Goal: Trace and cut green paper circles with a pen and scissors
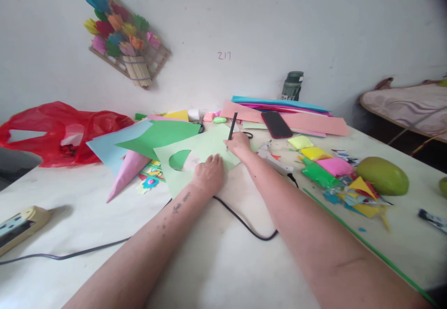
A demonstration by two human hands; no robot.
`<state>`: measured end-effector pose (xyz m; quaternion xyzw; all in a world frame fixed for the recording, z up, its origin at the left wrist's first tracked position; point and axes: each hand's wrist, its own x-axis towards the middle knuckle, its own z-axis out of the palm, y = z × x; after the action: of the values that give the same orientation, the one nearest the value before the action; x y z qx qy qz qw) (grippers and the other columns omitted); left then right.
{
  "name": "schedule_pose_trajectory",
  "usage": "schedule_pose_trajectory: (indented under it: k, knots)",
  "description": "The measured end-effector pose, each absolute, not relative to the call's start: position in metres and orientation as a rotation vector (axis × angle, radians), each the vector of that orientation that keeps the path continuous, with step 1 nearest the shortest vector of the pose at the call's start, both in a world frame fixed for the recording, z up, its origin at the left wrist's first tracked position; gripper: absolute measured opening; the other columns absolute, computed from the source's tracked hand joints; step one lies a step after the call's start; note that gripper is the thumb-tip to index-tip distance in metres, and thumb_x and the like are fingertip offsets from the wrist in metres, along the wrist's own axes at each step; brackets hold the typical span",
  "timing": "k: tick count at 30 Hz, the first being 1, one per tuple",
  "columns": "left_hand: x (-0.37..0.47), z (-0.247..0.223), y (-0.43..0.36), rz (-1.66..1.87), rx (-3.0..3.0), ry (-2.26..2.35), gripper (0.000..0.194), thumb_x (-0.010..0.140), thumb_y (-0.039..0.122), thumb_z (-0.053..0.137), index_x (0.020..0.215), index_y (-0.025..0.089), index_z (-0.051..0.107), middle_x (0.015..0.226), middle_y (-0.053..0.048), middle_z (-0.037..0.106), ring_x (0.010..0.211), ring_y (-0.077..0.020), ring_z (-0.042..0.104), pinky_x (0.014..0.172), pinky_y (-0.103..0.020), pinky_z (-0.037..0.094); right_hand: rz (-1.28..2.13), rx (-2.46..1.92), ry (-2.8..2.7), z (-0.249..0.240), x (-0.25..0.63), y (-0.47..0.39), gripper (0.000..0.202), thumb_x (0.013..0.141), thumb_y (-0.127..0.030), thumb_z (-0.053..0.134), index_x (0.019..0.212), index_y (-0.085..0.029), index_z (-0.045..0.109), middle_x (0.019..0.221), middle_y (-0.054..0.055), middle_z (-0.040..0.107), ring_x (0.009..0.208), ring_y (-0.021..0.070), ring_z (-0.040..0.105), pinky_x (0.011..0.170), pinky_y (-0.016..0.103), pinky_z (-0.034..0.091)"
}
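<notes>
A pale green sheet of paper (216, 142) with a rounded hole cut in its left part lies in the middle of the table. My left hand (209, 174) rests flat on its lower edge, fingers stretched forward. Closed around a black pen (233, 125), my right hand (240, 145) is over the sheet's right side; the pen stands nearly upright with its tip down at the paper. Darker green paper (157, 137) and light blue paper (108, 146) lie to the left, above a pink paper cone (129, 171).
A red plastic bag (63, 132) sits at the left. Behind my right hand are a phone (277, 124) and stacked coloured sheets (314, 120). Clay packets (319, 174), paper scraps (363, 197) and a green mango-like fruit (382, 175) lie right. A black cable (244, 225) crosses the table.
</notes>
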<state>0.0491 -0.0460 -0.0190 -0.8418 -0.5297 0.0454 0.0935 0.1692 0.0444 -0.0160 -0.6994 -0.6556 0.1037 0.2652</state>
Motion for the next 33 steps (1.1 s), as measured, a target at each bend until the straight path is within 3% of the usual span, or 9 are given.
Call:
schedule_pose_trajectory:
  k: [16,26,33]
  knots:
    - [0.050,-0.017,-0.047,0.150,-2.504,-1.584,0.044,0.083,0.008,0.033,0.125,0.014,0.042,0.135,-0.011,0.041,0.122,-0.0203,0.040,0.084,-0.034,0.047,0.275,-1.929,-1.799,-0.014,0.170,0.043,0.024,0.072,-0.018,0.055,0.089,-0.014,0.071,0.089,0.012,0.070,0.090,0.0205,0.064,0.072,0.021,0.045]
    - [0.050,-0.017,-0.047,0.135,-2.503,-1.573,0.042,0.083,0.008,0.033,0.123,0.012,0.042,0.133,-0.012,0.043,0.118,-0.0209,0.043,0.081,-0.034,0.048,0.260,-1.916,-1.815,-0.014,0.170,0.043,0.025,0.073,-0.023,0.054,0.089,-0.012,0.071,0.088,0.013,0.070,0.091,0.0220,0.063,0.073,0.023,0.045]
    - [0.049,-0.017,-0.048,0.135,-2.498,-1.563,0.043,0.083,0.008,0.033,0.124,0.011,0.041,0.132,-0.012,0.043,0.118,-0.0209,0.043,0.081,-0.034,0.048,0.309,-1.950,-1.681,-0.001,0.173,0.032,0.027,0.074,-0.036,0.053,0.089,-0.021,0.069,0.095,0.007,0.068,0.090,0.0211,0.062,0.071,0.026,0.045]
